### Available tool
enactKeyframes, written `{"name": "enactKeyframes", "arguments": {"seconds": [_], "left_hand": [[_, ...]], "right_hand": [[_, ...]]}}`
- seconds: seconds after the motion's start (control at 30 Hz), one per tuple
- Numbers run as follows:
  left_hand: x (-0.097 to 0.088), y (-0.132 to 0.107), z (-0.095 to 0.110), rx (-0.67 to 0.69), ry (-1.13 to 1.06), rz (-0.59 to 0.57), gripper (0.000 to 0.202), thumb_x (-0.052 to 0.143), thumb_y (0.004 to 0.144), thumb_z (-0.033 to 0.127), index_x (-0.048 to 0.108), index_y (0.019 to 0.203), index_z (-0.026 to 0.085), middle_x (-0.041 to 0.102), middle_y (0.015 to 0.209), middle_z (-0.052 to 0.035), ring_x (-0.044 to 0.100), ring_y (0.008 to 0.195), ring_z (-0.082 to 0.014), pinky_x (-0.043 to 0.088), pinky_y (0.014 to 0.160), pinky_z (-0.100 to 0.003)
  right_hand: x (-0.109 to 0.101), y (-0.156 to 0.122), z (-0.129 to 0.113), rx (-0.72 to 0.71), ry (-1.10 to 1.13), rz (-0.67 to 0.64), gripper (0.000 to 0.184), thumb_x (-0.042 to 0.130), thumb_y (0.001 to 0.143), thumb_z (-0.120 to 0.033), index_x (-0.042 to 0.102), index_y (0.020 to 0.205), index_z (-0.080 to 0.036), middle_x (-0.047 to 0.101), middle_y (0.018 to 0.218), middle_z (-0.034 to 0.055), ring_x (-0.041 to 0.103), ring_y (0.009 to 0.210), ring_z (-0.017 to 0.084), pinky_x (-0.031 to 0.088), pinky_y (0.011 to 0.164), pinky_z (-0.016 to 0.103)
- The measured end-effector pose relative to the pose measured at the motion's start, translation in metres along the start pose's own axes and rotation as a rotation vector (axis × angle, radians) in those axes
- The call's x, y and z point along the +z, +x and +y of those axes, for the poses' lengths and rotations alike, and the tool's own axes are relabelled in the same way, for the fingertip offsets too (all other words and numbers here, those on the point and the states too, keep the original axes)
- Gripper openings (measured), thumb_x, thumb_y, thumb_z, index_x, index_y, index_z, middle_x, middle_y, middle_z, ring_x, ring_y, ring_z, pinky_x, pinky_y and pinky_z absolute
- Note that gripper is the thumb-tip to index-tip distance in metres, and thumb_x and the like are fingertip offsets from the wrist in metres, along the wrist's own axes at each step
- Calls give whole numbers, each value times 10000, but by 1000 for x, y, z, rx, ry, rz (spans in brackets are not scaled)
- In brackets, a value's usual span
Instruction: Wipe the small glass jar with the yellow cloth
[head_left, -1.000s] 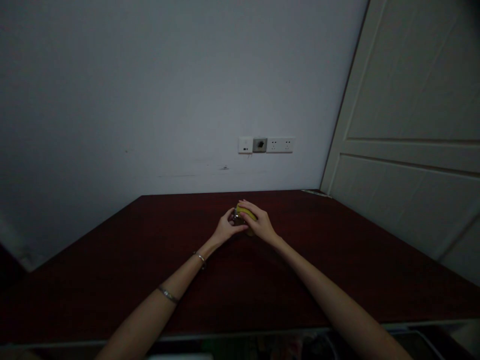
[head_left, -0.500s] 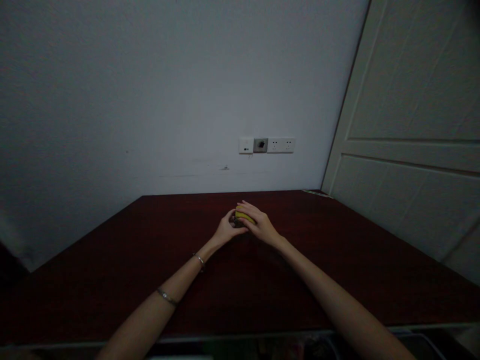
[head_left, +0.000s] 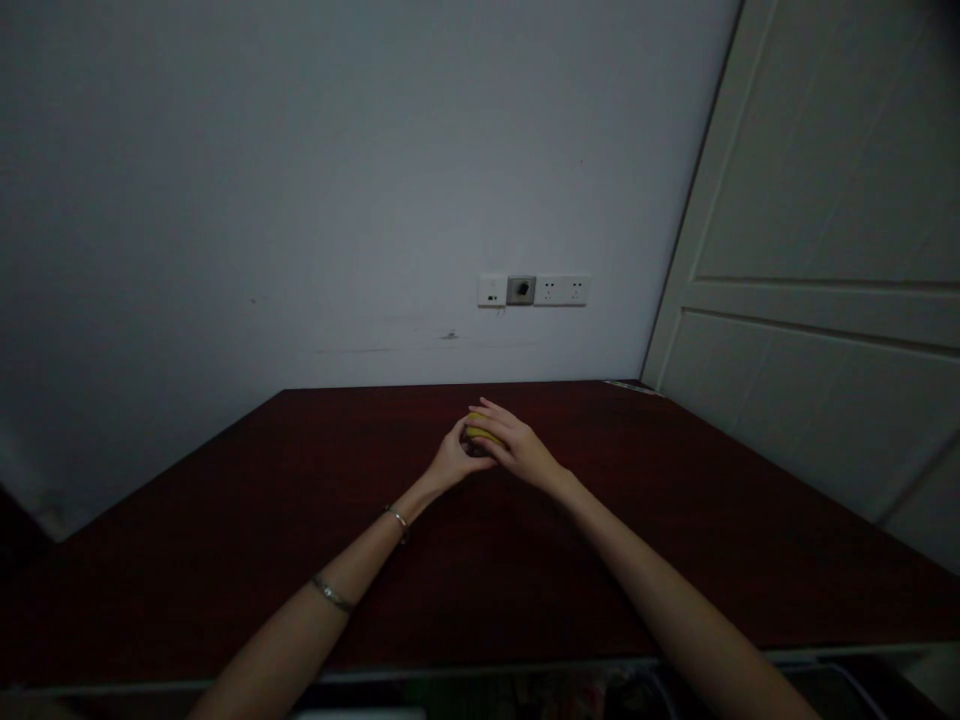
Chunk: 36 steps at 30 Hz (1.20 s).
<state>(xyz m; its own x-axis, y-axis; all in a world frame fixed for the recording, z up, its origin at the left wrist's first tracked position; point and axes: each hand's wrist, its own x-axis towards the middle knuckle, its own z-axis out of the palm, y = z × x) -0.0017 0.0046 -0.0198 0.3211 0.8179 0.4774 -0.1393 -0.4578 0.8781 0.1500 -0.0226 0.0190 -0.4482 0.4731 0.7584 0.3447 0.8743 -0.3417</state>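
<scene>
Near the far middle of the table, both my hands meet around a small round object, perhaps a jar, with a yellow top (head_left: 486,434) and a darker lower part. My left hand (head_left: 451,462) curls around the darker lower part from the left, its thumb on the near side. From the right, my right hand (head_left: 531,456) grips the yellow top, fingers draped over it and thumb at the near edge. Most of the object is hidden by my fingers, so its exact kind cannot be made out. It is at or just above the tabletop.
A dark red table (head_left: 300,470) reaches back to a pale wall (head_left: 337,180), which carries a row of sockets (head_left: 560,291). A panelled white door (head_left: 817,240) borders the right side. Below the near table edge, dim items show.
My right hand has turned slightly to the left with the yellow top, and its fingers cover a bit more of it. My left hand stays almost in place.
</scene>
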Motion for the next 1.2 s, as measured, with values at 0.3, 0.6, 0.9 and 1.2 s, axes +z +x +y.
{"name": "enactKeyframes", "arguments": {"seconds": [0.3,0.6,0.9,1.2], "left_hand": [[-1,1,3,-6,64,9,803,819,472,210,444,1177,126,553,1153,-137,566,1018,-233,452,900,-369],[-5,6,-5,-20,80,107,745,801,475,172,468,1139,111,596,1051,-115,592,911,-201,475,835,-339],[-5,5,2,-4,39,56,734,771,517,167,443,1173,134,593,1073,-98,599,914,-190,483,813,-308],[-7,6,-7,8,183,70,685,774,517,152,494,1142,128,606,1055,-96,584,952,-214,461,863,-341]], "right_hand": [[10,3,11,227,167,240,293,503,835,-319,617,1094,-243,616,1158,52,538,1117,212,394,993,411],[15,2,4,124,67,204,299,500,840,-284,598,1122,-262,577,1217,40,448,1215,214,342,1036,434],[16,5,0,93,53,200,277,515,830,-261,620,1086,-272,575,1214,40,457,1200,211,344,1030,425],[26,7,1,214,26,312,251,531,815,-295,651,1029,-239,608,1150,65,511,1130,211,362,1011,390]]}}
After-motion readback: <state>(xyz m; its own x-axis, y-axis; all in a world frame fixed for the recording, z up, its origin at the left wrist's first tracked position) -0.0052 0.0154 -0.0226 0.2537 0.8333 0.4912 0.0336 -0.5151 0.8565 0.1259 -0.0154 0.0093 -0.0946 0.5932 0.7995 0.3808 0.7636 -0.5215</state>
